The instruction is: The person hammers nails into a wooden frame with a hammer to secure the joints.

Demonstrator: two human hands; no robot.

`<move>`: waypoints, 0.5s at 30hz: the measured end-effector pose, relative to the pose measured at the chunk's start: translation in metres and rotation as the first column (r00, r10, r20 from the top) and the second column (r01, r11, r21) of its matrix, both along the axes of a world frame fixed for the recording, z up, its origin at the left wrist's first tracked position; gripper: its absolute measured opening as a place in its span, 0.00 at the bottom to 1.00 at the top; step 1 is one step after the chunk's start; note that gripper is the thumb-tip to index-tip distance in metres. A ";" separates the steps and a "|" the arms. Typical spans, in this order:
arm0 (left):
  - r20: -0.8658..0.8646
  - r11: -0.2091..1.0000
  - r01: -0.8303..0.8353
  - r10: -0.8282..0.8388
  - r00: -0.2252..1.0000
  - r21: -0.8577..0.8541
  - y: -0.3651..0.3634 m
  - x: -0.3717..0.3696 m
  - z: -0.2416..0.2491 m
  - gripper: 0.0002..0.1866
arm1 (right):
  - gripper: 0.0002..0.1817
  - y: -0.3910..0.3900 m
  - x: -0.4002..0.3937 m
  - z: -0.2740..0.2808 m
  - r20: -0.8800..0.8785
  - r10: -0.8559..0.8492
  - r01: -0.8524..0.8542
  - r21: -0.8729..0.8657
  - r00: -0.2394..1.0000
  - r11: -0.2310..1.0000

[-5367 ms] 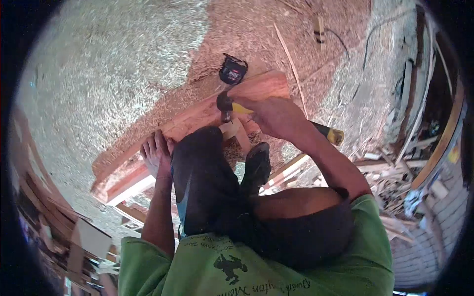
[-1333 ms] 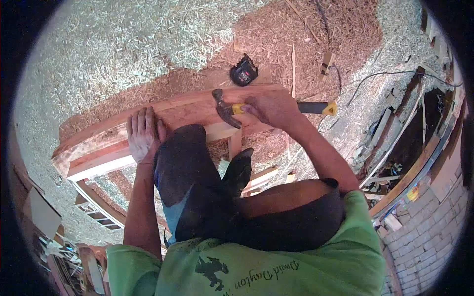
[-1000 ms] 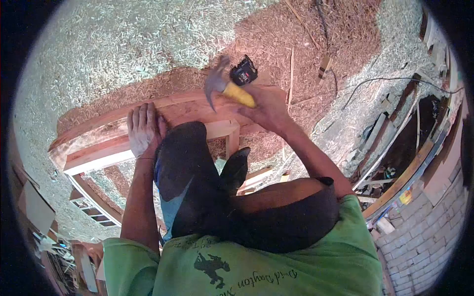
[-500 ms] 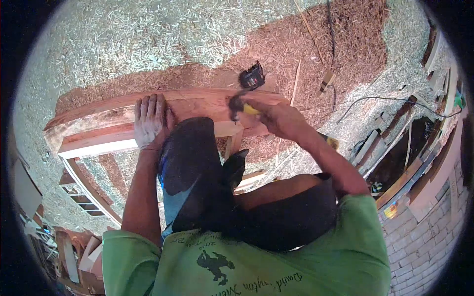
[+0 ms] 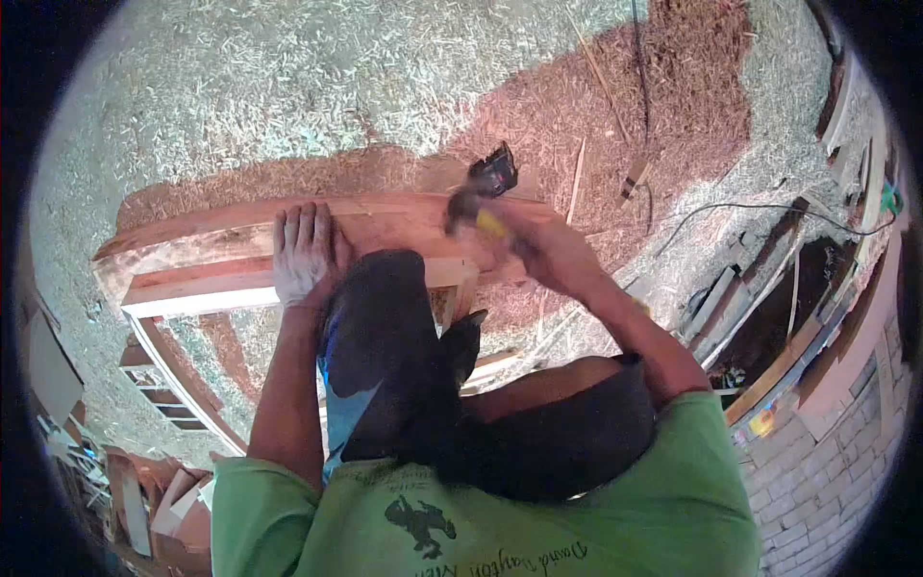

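Note:
My right hand point(image 5: 560, 254) is closed around a hammer point(image 5: 492, 225) with a yellow section on its handle. The dark hammer head is blurred, over the right part of a reddish wooden frame point(image 5: 385, 217). A small dark spot, perhaps a nail, shows on the frame's near pale edge just below the head; I cannot make it out. Flat on the left part of the frame lies my left hand point(image 5: 306, 256), fingers stretched out and pointing away from me. My bent knee point(image 5: 380, 298), in dark trousers, is beside that hand against the frame.
Behind the frame is a black boxy object point(image 5: 494, 169), possibly a tool battery. Wood shavings point(image 5: 288, 106) cover the ground. A dark cable point(image 5: 731, 206) and a small wood block point(image 5: 635, 177) lie to the right. Planks point(image 5: 798, 327) are stacked beyond, near brick paving point(image 5: 827, 481).
The view has shifted slightly, so the frame appears lower. Relative to the frame's near edge, the hammer head is farther away, apparently lifted. My left hand stays flat on the wood.

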State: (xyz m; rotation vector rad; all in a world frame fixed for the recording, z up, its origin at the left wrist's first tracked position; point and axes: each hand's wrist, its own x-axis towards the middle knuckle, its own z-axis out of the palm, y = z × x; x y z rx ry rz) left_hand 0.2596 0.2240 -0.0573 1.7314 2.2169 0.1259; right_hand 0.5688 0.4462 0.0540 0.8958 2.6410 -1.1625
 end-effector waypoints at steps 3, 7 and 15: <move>0.004 0.999 0.030 -0.030 1.000 -0.023 0.002 -0.001 0.006 0.28 | 0.26 0.049 -0.052 0.060 0.432 -0.619 0.719 -0.108 0.656 0.687; -0.011 0.998 0.038 -0.038 0.999 -0.045 0.001 0.000 0.004 0.28 | 0.26 0.019 -0.001 0.017 0.399 -0.472 0.512 0.009 0.786 0.859; 0.020 0.997 0.032 -0.031 0.999 -0.065 -0.004 0.005 0.011 0.30 | 0.27 0.043 -0.033 0.027 0.215 -0.449 0.460 0.001 0.867 0.888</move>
